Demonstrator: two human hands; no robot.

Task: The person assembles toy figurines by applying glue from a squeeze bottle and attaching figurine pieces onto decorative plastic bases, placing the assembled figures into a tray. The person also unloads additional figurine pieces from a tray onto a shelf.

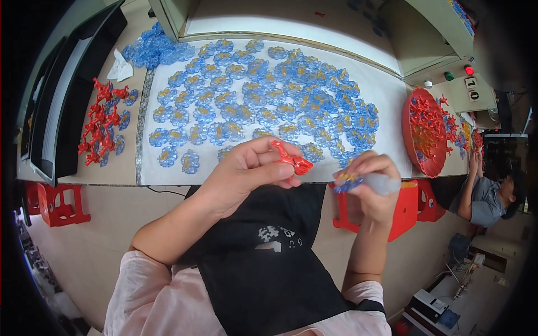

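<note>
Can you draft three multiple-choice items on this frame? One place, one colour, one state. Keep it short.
1. Where does the red bowl holding red pieces sit?
A. at the worktop's right end
B. on the floor
C. on the person's lap

2. What colour is the small piece pinched in the left hand?
A. blue
B. red
C. white

3. What is the state of the right hand?
A. open and flat on the white sheet
B. closed around a translucent tube, with a blue-and-yellow flower piece at its fingertips
C. empty, hanging by the stool

Answers:
1 A, the bowl stands tilted at the right edge of the white sheet.
2 B, the piece between thumb and fingers is bright red.
3 B, the fingers wrap the translucent tube, with the blue-and-yellow flower piece at its left end.
</note>
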